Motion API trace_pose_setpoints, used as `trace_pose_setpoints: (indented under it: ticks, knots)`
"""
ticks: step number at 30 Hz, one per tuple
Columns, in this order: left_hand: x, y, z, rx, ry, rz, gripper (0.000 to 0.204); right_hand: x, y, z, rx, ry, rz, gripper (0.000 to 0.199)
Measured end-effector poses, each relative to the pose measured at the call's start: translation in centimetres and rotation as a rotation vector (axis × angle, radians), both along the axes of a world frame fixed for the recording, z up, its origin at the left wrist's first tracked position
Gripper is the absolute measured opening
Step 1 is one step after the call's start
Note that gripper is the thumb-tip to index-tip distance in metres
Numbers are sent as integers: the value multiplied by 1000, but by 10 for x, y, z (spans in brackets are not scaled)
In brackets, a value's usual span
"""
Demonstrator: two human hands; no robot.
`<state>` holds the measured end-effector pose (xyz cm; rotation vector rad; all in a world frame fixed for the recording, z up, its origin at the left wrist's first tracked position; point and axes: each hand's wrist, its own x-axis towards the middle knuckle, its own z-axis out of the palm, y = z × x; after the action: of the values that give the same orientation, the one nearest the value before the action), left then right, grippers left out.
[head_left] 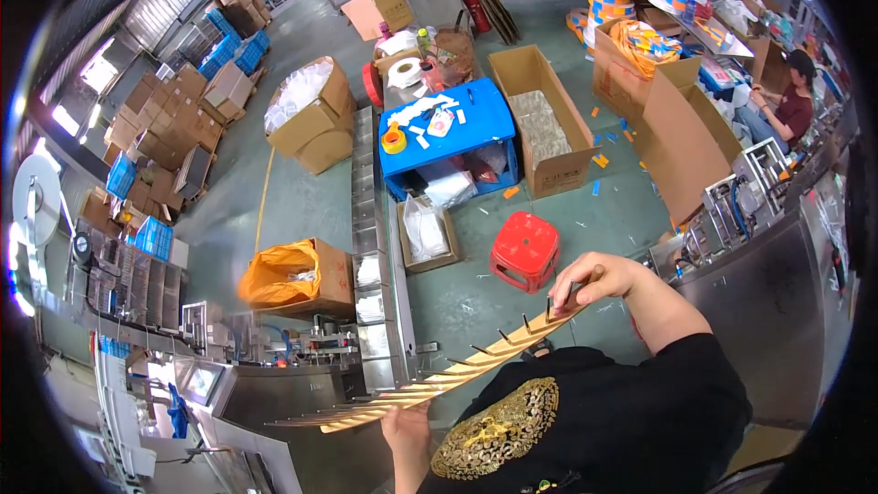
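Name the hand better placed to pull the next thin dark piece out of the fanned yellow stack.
Probably right. The right hand already pinches a thin dark piece at the upper end of the fanned yellow stack, while the left hand grips the stack from below, supporting it.

Brown cardboard cartons (160,119) stacked at upper left of frame, blue crates (233,50) just beyond; open carton of clear plastic bags (309,110) upper centre-left; long open carton (541,121) upper centre, right of blue table (476,123); small carton with orange liner (297,276) centre-left; large brown cartons (663,119) upper right; small screen (199,382) on machine, lower left.
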<state>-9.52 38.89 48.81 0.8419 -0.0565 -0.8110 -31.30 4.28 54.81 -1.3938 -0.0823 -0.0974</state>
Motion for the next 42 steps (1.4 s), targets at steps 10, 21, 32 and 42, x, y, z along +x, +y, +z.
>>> trace_pose_setpoints:
  ticks: [10,21,32,42]
  knots:
    - [-1,3,2,0,9,5,32,0,4,0,-20,-15,-19,20]
    - [-6,-2,5,8,-8,8,31,-5,4,3,-1,-20,-32,20]
    - [-13,-1,3,45,-60,46,43,-6,2,2,33,-29,-24,23]
    - [-11,6,4,-61,-36,52,34,1,-3,1,119,-97,4,27]
